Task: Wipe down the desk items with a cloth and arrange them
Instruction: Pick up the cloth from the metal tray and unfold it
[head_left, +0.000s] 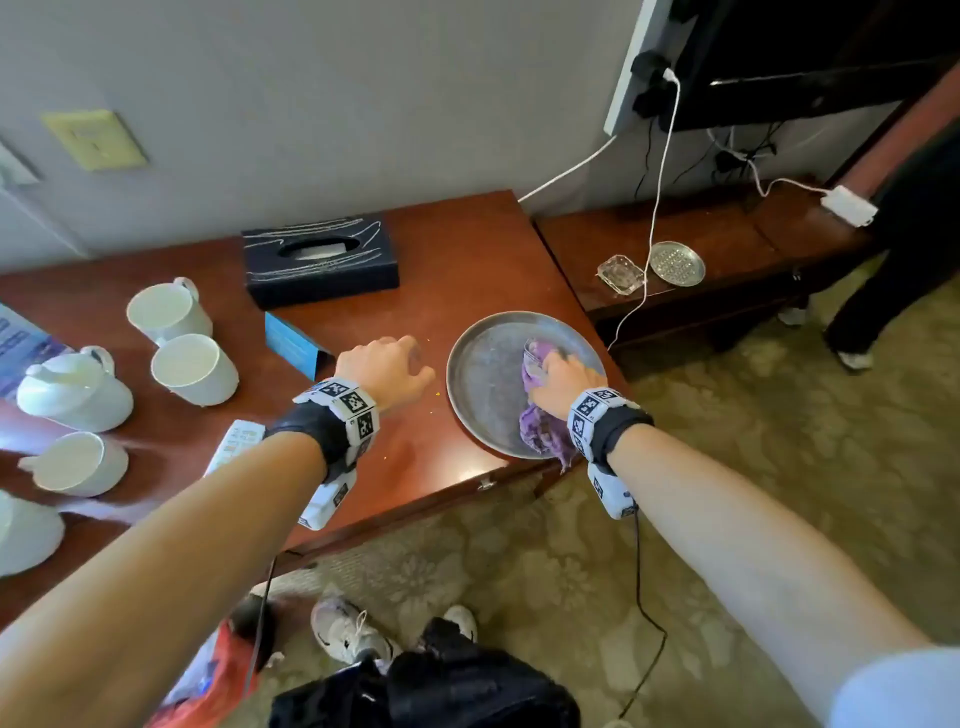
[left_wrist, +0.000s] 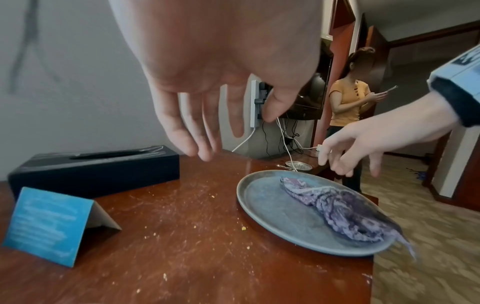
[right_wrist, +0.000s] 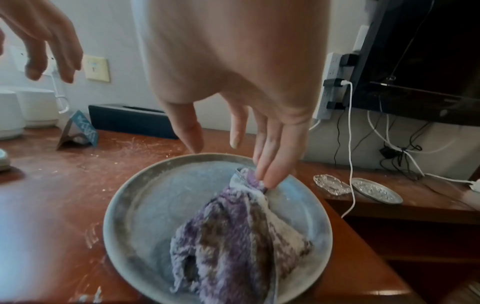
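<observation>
The cloth (right_wrist: 233, 236) lies bunched on the metal tray (head_left: 470, 374) at the right front corner of the tabletop (head_left: 457, 249), one end trailing over the tray's front rim. Its long axis runs from the tray's far side toward the front edge. The right hand (head_left: 558, 382) is directly above it, fingers (right_wrist: 275, 172) straight and touching the cloth's far end; no closed grasp is visible. The left hand (head_left: 387, 371) hovers over bare tabletop just left of the tray, fingers relaxed, holding nothing. Judgement: the right hand is the nearer one to wipe with. Mugs (head_left: 195, 369), a teapot (head_left: 72, 387) and a tissue box (head_left: 319, 265) stand further left
</observation>
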